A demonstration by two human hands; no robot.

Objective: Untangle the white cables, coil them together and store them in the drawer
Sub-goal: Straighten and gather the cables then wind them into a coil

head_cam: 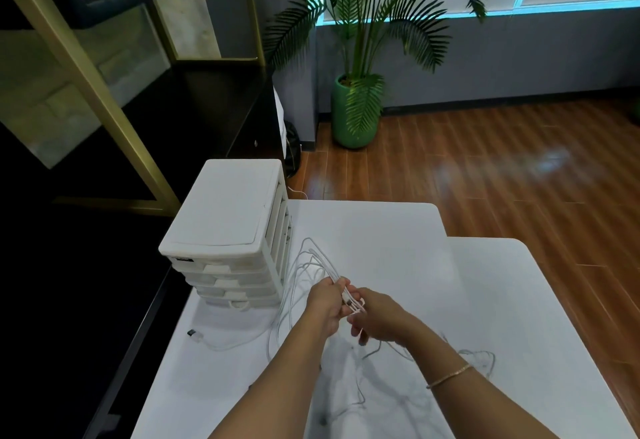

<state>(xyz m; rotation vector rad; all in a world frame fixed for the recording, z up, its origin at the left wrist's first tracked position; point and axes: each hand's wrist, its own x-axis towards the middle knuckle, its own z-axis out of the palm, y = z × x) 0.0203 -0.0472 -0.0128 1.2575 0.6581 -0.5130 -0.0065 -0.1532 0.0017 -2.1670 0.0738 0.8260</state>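
Cables [313, 260] hang in a loose white bundle above the table [485, 286], gathered between both hands just right of the drawers [225, 230]; the left hand [327, 301] is curled round several strands, the right hand [377, 321] pinches the connector ends beside it; slack loops trail over the table on both sides. One plug [194, 334] lies apart near the table's left edge; pulling now would likely tighten a hidden knot, or drag that plug off the edge; every drawer looks closed, so coiling one-handed later may let loops spring free.
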